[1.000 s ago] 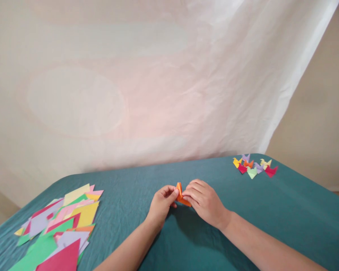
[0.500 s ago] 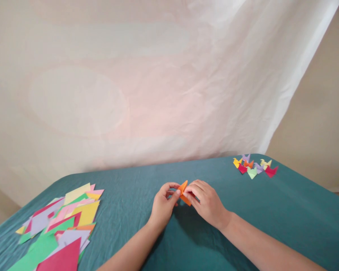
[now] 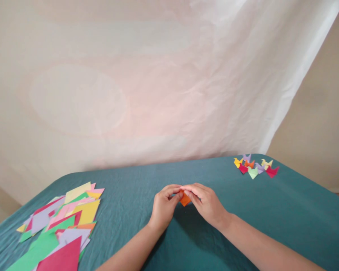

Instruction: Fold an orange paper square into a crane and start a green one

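Observation:
Between both hands, just above the table, is a small folded piece of orange paper (image 3: 185,199). My left hand (image 3: 166,205) pinches its left side with thumb and fingers. From the other side my right hand (image 3: 205,201) grips it, thumb at the front and fingers over the top edge. The fingertips of the two hands meet along that top edge and hide the upper part of the paper. Only its lower, pointed portion shows below the thumbs.
A dark green cloth covers the table (image 3: 135,222). On the left lies a loose heap of coloured paper sheets (image 3: 86,212). Several small folded paper birds (image 3: 253,172) stand at the far right. A pale sheet (image 3: 158,94) hangs behind the table.
The orange paper has turned in my hands, its upper point no longer showing. My right fingers have moved over its top toward the left hand's fingertips.

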